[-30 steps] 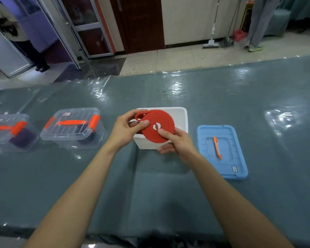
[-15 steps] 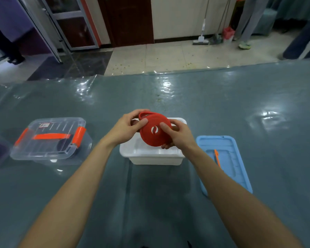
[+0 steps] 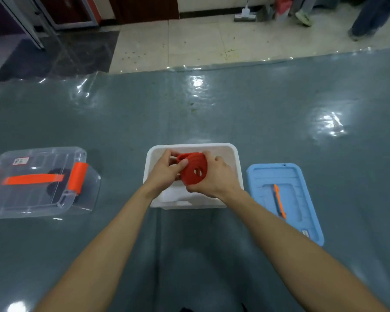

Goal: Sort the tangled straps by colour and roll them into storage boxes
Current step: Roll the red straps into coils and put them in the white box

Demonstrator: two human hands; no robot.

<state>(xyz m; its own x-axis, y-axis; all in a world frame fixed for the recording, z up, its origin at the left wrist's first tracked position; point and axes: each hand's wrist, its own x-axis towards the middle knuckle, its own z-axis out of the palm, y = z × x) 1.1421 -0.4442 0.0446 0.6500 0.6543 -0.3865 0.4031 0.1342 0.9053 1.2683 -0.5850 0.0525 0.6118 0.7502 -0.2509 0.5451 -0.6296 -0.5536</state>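
two bare forearms reach forward from the bottom edge over a glossy grey-green counter [image 3: 185, 244], converging on one spot.

both hands meet inside the mouth of an open white plastic storage box [image 3: 194, 145]. between them is a red strap wound into a flat round coil [image 3: 194, 174], held tilted on its edge. the left hand [image 3: 167, 174] pinches the loose looped end at the coil's upper left with thumb and fingers. the right hand [image 3: 214, 180] curls round the coil's right and lower rim, gripping it. whether the coil touches the box floor cannot be told, as the hands hide it.

just right of the white box a light blue rectangular plastic lid [image 3: 261, 181] with a thin orange handle [image 3: 279, 201] lies flat on the counter, not yet fitted.

well to the left stands a clear plastic box with orange latches [image 3: 38, 158], lid on, with a dark roll [image 3: 54, 192] visible inside it. that colour looks finished.

judging from this, the task seems late on: the red strap is rolled and going into its box, and what remains is letting go and fitting the blue lid. no loose straps are in sight.

beyond the counter are pale floor tiles [image 3: 189, 41], a mop and people's legs.
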